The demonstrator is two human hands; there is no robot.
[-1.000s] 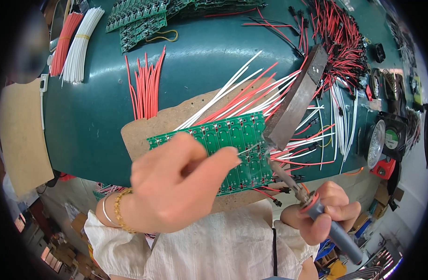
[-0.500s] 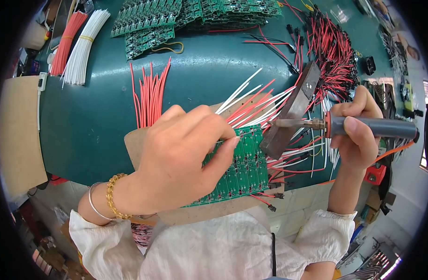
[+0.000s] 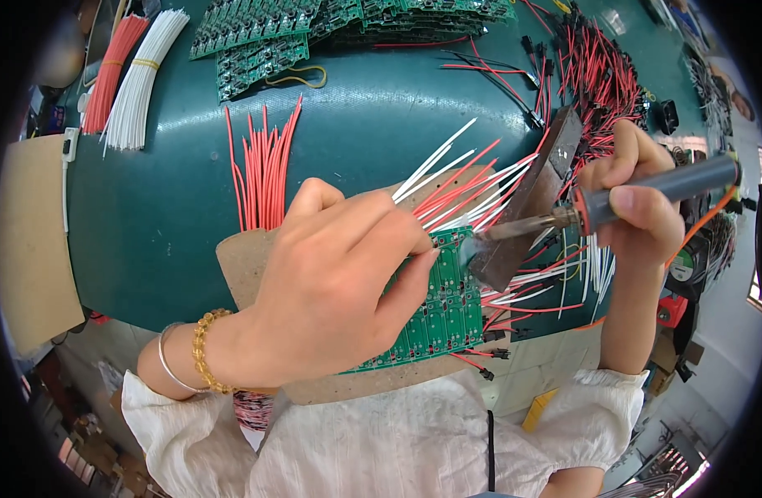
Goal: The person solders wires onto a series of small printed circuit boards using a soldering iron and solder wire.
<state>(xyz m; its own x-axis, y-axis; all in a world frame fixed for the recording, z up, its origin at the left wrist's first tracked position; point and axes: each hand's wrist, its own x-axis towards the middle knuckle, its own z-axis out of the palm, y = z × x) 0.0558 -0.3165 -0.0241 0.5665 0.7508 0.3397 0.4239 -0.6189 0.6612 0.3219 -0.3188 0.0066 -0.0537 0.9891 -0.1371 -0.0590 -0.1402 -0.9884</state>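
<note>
My right hand (image 3: 638, 195) grips a soldering iron (image 3: 684, 181) by its dark grey handle. Its metal shaft slants down to the upper right corner of a green circuit board panel (image 3: 451, 319), where a pale haze shows. My left hand (image 3: 347, 266) lies over the panel's left part, thumb and forefinger pinched close to the iron's tip; whatever is between them is too small to make out. Red and white wires (image 3: 460, 187) fan out from the panel's far edge. A dark metal bar (image 3: 555, 158) rests across them. Under the panel is a brown board (image 3: 248, 257).
Red wires (image 3: 269, 170) stick out past the brown board's far edge. Red and white wire bundles (image 3: 136, 91) lie far left. Stacked circuit boards (image 3: 264, 33) stand at the back. A heap of red and black connector wires (image 3: 601, 75) is far right. An orange cord (image 3: 700, 228) trails from the iron.
The soldering iron has tilted, its handle end rising and its tip coming down to the panel's corner beside the bar. My left fingertips have shifted slightly right, still pinched.
</note>
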